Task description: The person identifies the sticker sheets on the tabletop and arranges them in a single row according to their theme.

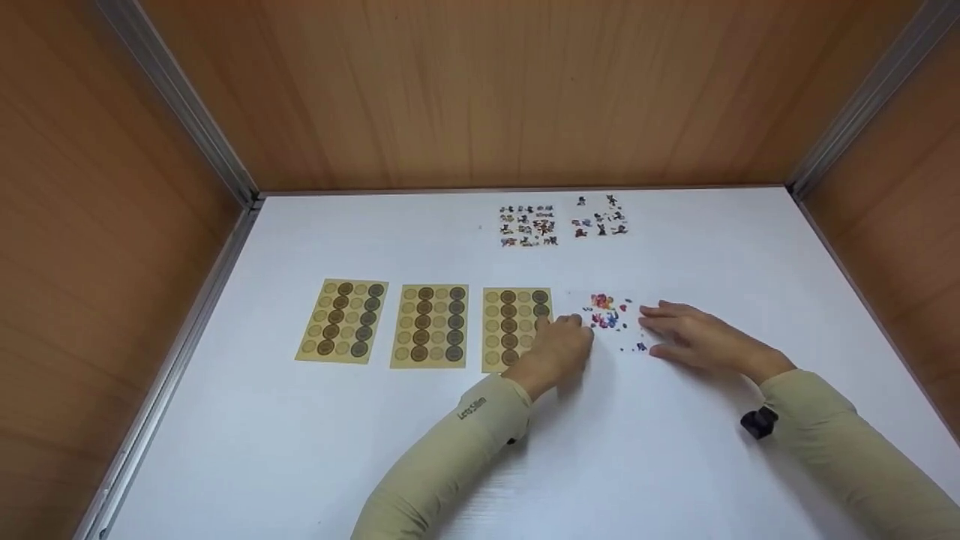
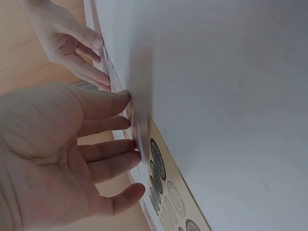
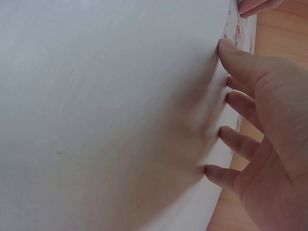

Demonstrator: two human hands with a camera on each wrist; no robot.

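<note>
A clear sticker sheet with small colourful prints (image 1: 604,320) lies flat on the white table, between the two hands. At its left edge is my left hand (image 1: 556,349), fingertips down and partly over the right side of a tan sheet of round seals (image 1: 491,326). In the left wrist view the fingers of that left hand (image 2: 72,149) are loosely extended, with nothing gripped. My right hand (image 1: 694,339) rests its fingertips at the clear sheet's right edge. Spread fingers and thumb of the right hand (image 3: 269,115) touch the table surface in the right wrist view.
Two more tan seal sheets lie to the left, one in the middle (image 1: 429,326) and one farther out (image 1: 342,321). Toward the back are two sheets of cartoon stickers, a left one (image 1: 529,226) and a right one (image 1: 600,217). Wooden panels (image 1: 480,90) enclose the table.
</note>
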